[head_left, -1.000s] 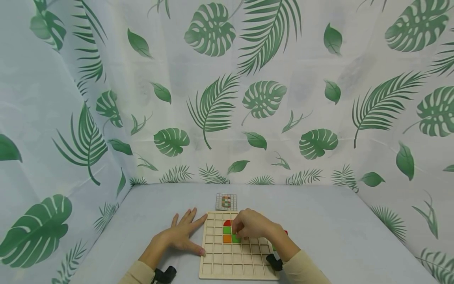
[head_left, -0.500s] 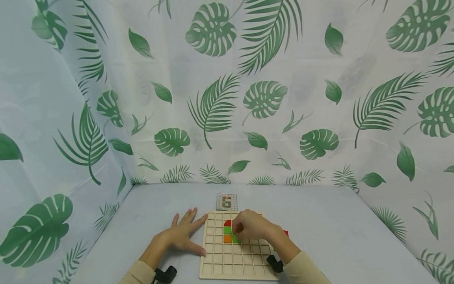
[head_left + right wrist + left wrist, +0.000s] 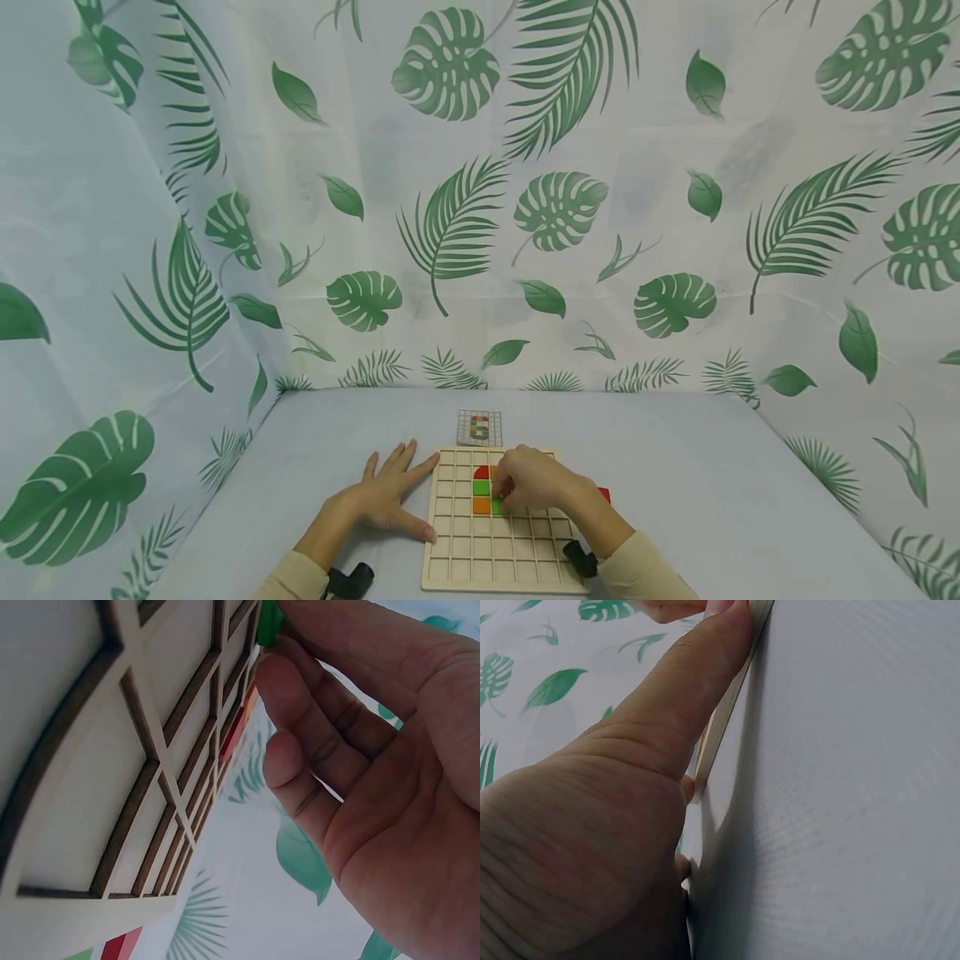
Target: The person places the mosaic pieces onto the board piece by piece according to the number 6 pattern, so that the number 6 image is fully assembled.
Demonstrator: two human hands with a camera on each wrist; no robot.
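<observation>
A wooden grid board (image 3: 450, 550) lies flat on the table. My left hand (image 3: 382, 496) is spread on the table at its left side, thumb and index fingertip at the board's edge. In the left wrist view the thumb (image 3: 682, 682) lies along that edge. My right hand (image 3: 536, 479) is over the board, thumb and index finger pinching a green tile (image 3: 268, 626) low at a cell. Beside it sit an orange tile (image 3: 482, 505), another green tile (image 3: 481, 487) and a red round-cornered tile (image 3: 482, 472). The right hand hides the cells beneath it.
Behind the board lies a small pattern card (image 3: 478, 427) with a coloured figure on a grid. A red piece (image 3: 603, 494) shows past the right forearm, off the board's right side. A leaf-print curtain (image 3: 480, 250) stands around the table.
My right fingertips have shifted very slightly at the green tile, and less of it shows now. The left hand and the board stay where they were.
</observation>
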